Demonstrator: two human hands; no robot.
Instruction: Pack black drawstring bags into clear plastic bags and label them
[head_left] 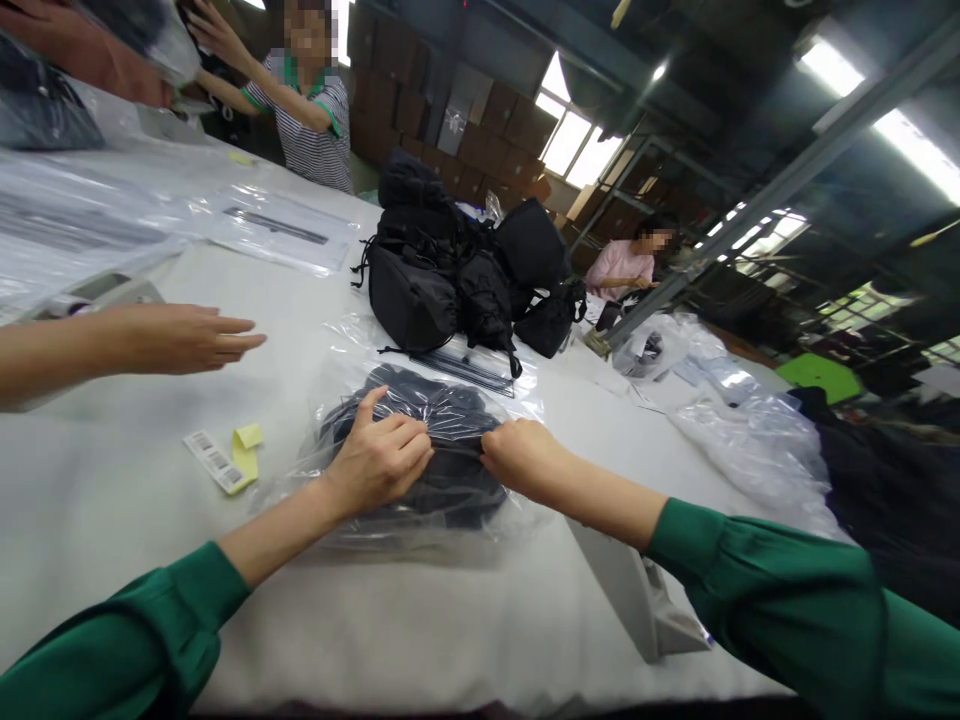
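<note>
A clear plastic bag (pixel 450 545) lies on the table in front of me, with a dark folded fabric item (pixel 457 490) inside it. My left hand (pixel 382 455) pinches the film on top of the bag, its index finger raised. To its right, my right hand (pixel 525 455) is closed in a fist on the same film. Between the two hands the plastic is pulled into taut creases. The exact edge each hand grips is hidden by the fingers.
Black bags (pixel 450 265) are heaped just beyond. A barcode label strip (pixel 214 460) with yellow paper (pixel 246 455) lies left. A co-worker's hand (pixel 195 340) reaches in from the left. Loose plastic bags (pixel 750 440) pile up at right. Two people work behind the table.
</note>
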